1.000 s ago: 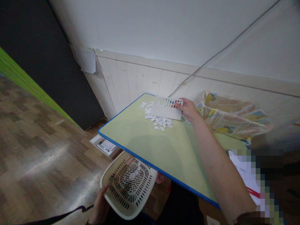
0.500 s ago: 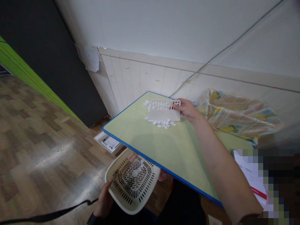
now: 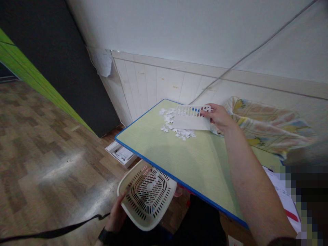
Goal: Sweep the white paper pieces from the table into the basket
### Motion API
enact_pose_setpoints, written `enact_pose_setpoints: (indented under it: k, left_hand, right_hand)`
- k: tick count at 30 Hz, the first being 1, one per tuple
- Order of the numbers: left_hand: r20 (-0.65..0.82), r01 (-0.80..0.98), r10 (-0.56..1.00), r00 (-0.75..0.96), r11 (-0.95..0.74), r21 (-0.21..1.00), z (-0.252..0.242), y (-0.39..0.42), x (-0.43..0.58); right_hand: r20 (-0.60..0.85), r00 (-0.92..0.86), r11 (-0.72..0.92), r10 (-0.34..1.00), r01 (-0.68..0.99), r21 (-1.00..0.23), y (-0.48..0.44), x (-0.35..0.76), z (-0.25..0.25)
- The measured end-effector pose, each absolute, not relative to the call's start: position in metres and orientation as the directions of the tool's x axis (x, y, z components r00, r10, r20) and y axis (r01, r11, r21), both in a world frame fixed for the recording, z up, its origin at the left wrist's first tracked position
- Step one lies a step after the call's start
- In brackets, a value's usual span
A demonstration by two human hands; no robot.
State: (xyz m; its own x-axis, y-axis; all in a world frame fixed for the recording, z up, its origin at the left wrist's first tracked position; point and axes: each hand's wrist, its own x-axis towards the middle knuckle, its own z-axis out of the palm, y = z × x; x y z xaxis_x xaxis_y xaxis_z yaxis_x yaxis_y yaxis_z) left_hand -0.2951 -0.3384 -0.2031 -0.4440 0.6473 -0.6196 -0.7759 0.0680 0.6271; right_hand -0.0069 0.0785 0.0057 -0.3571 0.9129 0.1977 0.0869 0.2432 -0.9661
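Observation:
My right hand (image 3: 217, 116) grips the right end of a white plastic panel (image 3: 191, 123) with a row of slots along its top. The panel stands tilted over the far part of the green table (image 3: 164, 150). White paper scraps (image 3: 167, 116) lie to its left and along its lower edge. My left hand (image 3: 117, 213) is closed on the left rim of a cream slotted basket (image 3: 143, 222), held just below the table's front edge. A few white scraps (image 3: 150, 186) lie inside the basket.
A fabric-lined basket (image 3: 266, 136) with a fruit print stands at the table's back right. Printed papers (image 3: 282, 194) lie at the right edge. An open white box (image 3: 121, 152) is on the floor under the left corner. A cable (image 3: 230, 68) runs down the wall.
My right hand has moved the panel to the right, and more paper scraps show at its left. The basket in my left hand stays almost in place. The view has shifted slightly.

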Motion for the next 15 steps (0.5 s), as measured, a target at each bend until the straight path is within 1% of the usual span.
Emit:
enact_pose_setpoints:
  k: [3, 6, 9, 15]
  left_hand:
    - [-0.628, -0.779, 0.638, -0.445, 0.069, 0.623, -0.207, -0.338, -0.296]
    - [-0.619, -0.774, 0.643, -0.452, 0.063, 0.631, -0.211, -0.340, -0.298]
    - [-0.609, -0.771, 0.654, -0.449, 0.061, 0.634, -0.214, -0.341, -0.298]
    - [-0.597, -0.756, 0.663, -0.452, 0.071, 0.651, -0.215, -0.342, -0.299]
  right_hand:
    - [0.195, -0.316, 0.224, 0.928, 0.059, -0.973, 0.081, -0.007, 0.002]
    - [0.159, -0.353, 0.194, 0.922, 0.065, -0.979, 0.080, -0.008, -0.003]
    - [0.168, -0.354, 0.205, 0.920, 0.071, -0.976, 0.080, -0.008, -0.003]
    - [0.184, -0.268, 0.230, 0.946, 0.151, -0.961, 0.085, -0.004, 0.003]
